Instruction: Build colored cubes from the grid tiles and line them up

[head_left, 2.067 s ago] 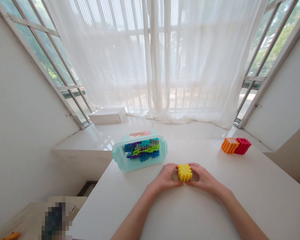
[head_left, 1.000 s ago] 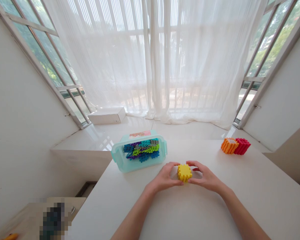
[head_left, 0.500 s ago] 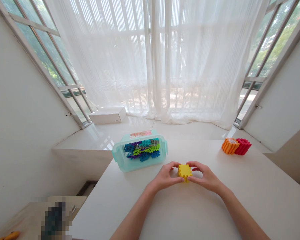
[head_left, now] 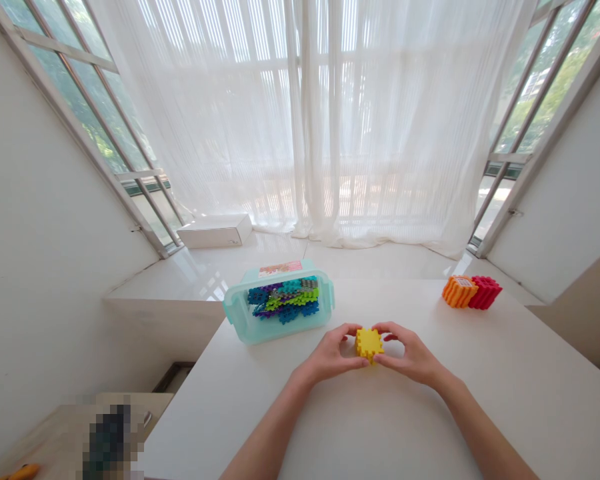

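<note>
Between my hands sits a small yellow cube (head_left: 369, 345) of interlocking plastic with notched edges. My left hand (head_left: 333, 351) grips its left side with the fingertips, and my right hand (head_left: 407, 353) holds its right side the same way. The cube stays low over the white table (head_left: 380, 427), and its underside is hidden. To the left of my left hand lies a clear aqua plastic box (head_left: 240, 320) packed with blue, purple, green and grey interlocking pieces.
An orange block (head_left: 459, 291) touches a red block (head_left: 486, 293) at the table's far right. A white carton (head_left: 215, 231) rests on the glossy sill under sheer curtains (head_left: 310, 113). A pixelated object (head_left: 107, 443) sits on a lower wooden surface (head_left: 55, 440) at left.
My fingers have shifted from wrapping the yellow cube to holding it with the fingertips. The cube stays between my hands, and the box and blocks show no change beyond slight camera motion.
</note>
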Demonstrator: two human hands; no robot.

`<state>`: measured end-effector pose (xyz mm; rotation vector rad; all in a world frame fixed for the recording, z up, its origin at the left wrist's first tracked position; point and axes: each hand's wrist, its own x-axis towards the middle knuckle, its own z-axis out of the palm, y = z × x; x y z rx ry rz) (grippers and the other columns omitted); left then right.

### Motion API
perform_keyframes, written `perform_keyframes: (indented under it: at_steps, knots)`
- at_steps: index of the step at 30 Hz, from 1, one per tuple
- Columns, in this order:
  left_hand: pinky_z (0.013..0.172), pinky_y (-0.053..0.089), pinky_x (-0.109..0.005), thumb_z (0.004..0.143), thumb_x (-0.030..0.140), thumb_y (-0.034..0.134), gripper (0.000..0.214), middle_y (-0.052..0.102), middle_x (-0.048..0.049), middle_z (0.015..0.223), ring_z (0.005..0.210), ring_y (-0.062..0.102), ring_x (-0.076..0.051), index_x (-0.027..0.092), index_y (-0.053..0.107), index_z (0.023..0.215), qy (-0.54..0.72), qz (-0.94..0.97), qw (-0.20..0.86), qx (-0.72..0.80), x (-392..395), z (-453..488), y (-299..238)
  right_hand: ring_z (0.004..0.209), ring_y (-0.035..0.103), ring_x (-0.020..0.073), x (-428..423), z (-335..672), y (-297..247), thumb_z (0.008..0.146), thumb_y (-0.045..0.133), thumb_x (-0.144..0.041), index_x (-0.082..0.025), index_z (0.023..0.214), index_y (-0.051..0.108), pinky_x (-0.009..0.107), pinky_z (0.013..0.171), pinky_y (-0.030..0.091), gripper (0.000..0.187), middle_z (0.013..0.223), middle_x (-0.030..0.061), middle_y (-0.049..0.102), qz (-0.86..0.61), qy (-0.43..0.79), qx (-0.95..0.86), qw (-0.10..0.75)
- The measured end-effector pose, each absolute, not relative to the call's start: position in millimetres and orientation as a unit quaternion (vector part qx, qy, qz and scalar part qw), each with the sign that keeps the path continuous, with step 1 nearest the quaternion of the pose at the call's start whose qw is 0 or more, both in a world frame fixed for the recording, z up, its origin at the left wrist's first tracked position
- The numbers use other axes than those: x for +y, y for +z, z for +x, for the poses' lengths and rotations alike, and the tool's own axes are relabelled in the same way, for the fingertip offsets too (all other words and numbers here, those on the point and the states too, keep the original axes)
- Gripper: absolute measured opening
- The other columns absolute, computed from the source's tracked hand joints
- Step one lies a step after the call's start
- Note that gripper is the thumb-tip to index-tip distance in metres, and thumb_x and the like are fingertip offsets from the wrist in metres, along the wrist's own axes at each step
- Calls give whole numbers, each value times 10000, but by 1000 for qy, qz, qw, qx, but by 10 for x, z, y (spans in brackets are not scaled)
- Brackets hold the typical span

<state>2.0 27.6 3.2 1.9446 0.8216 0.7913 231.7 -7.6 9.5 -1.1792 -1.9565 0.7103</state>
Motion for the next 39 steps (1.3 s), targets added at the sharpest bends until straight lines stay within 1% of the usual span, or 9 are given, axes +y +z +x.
perform_keyframes:
  at_steps: [5, 13, 17, 22, 25, 28, 31, 36, 39]
  knots:
    - [955, 473, -325, 714, 329, 776, 530, 671, -58, 1155, 1040, 624, -212, 209, 594, 1197, 312, 788, 420, 324, 272, 26, 48, 1036, 642, 245, -79, 2321, 86, 766, 713, -246, -265, 1188, 571, 436, 912, 553, 445, 1170, 43, 666, -454, 279, -762, 368]
    - [957, 478, -329, 742, 313, 744, 503, 668, -55, 1153, 1036, 625, -206, 210, 576, 1206, 314, 795, 411, 318, 247, 22, 77, 1015, 650, 255, -86, 2321, 91, 755, 716, -266, -263, 1198, 577, 451, 907, 557, 465, 1171, 55, 667, -459, 285, -757, 368]
    - [946, 480, -326, 748, 331, 742, 501, 668, -59, 1152, 1032, 623, -209, 206, 577, 1204, 315, 796, 408, 318, 242, 21, 82, 1006, 649, 255, -86, 2322, 94, 754, 726, -278, -260, 1198, 576, 456, 909, 554, 469, 1170, 57, 667, -463, 284, -757, 365]
    - [957, 474, -326, 739, 329, 754, 522, 664, -54, 1162, 1045, 621, -209, 215, 572, 1214, 316, 794, 412, 316, 249, 13, 63, 1004, 650, 259, -82, 2325, 80, 757, 729, -294, -258, 1205, 573, 469, 911, 554, 476, 1178, 64, 662, -464, 287, -757, 360]
    - [983, 468, -348, 696, 334, 790, 618, 648, -57, 1208, 1096, 606, -229, 231, 549, 1256, 309, 794, 413, 321, 268, -17, 27, 1050, 641, 272, -79, 2337, 85, 754, 743, -320, -259, 1241, 552, 486, 935, 545, 526, 1215, 79, 644, -463, 299, -752, 361]
    - [1033, 445, -406, 636, 308, 824, 729, 610, -75, 1282, 1177, 564, -276, 253, 526, 1299, 297, 806, 391, 332, 296, -55, -22, 1118, 618, 279, -68, 2367, 103, 808, 702, -369, -260, 1278, 523, 481, 946, 540, 515, 1259, 99, 619, -448, 319, -739, 389]
    - [1064, 418, -448, 622, 284, 825, 726, 594, -95, 1305, 1216, 536, -312, 272, 545, 1292, 291, 821, 358, 336, 321, -71, -66, 1147, 606, 275, -55, 2405, 121, 892, 606, -422, -257, 1302, 495, 470, 948, 534, 456, 1281, 118, 605, -435, 335, -719, 427]
    - [1025, 451, -437, 676, 280, 773, 657, 637, -82, 1250, 1138, 594, -291, 271, 537, 1289, 293, 820, 360, 335, 330, -44, -89, 1121, 614, 283, -52, 2429, 139, 927, 533, -499, -247, 1281, 502, 461, 930, 529, 436, 1233, 135, 628, -421, 340, -684, 490]
    - [1019, 443, -442, 652, 279, 781, 685, 646, -71, 1240, 1132, 593, -296, 280, 529, 1289, 290, 824, 349, 340, 326, -29, -80, 1087, 627, 275, -58, 2417, 162, 929, 529, -510, -243, 1258, 518, 441, 913, 531, 424, 1199, 132, 642, -409, 341, -671, 516]
